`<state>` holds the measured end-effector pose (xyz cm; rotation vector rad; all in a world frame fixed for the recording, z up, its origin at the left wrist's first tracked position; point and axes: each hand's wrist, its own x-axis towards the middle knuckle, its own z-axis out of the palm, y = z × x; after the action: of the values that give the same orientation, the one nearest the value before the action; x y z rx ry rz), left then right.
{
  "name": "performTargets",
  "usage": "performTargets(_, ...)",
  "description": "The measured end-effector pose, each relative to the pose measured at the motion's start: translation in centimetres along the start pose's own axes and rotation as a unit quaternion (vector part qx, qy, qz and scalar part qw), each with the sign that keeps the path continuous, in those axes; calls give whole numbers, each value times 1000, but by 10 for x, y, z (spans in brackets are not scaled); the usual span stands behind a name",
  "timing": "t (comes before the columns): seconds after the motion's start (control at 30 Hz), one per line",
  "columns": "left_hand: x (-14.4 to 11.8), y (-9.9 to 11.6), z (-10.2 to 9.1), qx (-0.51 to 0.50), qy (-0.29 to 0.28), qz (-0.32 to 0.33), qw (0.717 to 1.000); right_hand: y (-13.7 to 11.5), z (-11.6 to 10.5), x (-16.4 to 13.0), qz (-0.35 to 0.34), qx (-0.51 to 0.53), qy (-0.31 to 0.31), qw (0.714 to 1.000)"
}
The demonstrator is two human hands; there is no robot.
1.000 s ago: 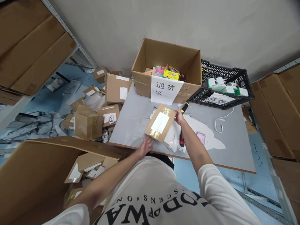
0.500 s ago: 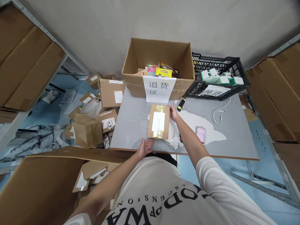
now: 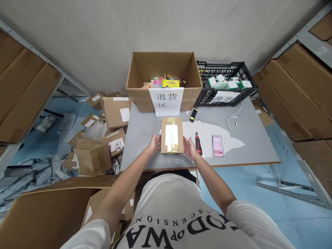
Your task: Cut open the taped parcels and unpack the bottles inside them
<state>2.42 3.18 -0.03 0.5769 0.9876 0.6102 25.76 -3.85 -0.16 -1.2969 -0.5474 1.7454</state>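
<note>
The landmark for all positions is the taped parcel. The parcel is at the table, near its front edge, with the labelled face up. Its long axis runs from the torso side toward the open carton, which stands beyond its far end with a paper sign hanging on the near wall. The parcel's long edges therefore face the two hands, and its short ends face the person and the carton.

Left hand: located at the left long edge of the parcel, beside its near half. The fingers are slightly curled, with thumb and fingers apart.

Right hand: located at the right long edge of the parcel, also beside its near half. The fingers extend toward the edge and the thumb stands apart from them.

The parcel lies directly between the hands, across its short axis; neither hand is clearly nearer. No closed grip is visible. Contact pressure at either edge cannot be determined, nor whether the parcel's underside rests fully on the surface.

The red utility knife lies to the right of the parcel, just past the right hand. The yellow-and-black tool lies beyond the parcel's far right corner
</note>
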Motion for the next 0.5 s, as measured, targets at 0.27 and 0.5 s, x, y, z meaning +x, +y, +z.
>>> performTargets(0.27,-11,-2,18,10,12,1,1000,-14,7,-1,-4,-34,-42,999)
performTargets(0.5,-39,-35,31,-75,0,95,993,-50,0,30,16,-120,-85,989)
